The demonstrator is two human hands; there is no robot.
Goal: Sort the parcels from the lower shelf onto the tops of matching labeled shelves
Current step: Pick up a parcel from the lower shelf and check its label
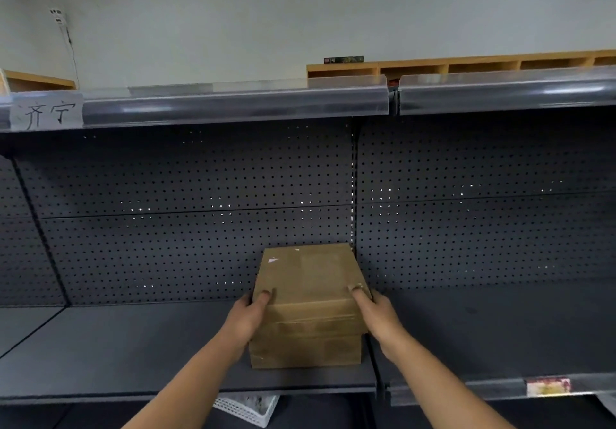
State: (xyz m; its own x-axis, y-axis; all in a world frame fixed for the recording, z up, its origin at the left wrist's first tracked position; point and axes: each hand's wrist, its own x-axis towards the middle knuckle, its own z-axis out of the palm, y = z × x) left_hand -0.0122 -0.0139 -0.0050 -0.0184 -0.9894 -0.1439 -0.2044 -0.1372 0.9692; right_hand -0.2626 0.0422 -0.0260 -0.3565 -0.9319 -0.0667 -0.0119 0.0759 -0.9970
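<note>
Both hands clamp the cardboard parcel [308,308] on the dark shelf [133,345]: left hand [248,320] and right hand [378,318] press its sides, thumbs on top, remaining fingers hidden behind it. Bare shelf stretches wide either side of the fingers. Above, a handwritten label [46,115]. Below, a white basket [248,408] is half cut off, its contents unreadable.

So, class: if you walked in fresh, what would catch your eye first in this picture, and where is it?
First, the brown cardboard box low in the middle, on the dark shelf, with the left hand and right hand gripping its sides. Next, the handwritten paper label on the upper shelf edge at far left.
</note>
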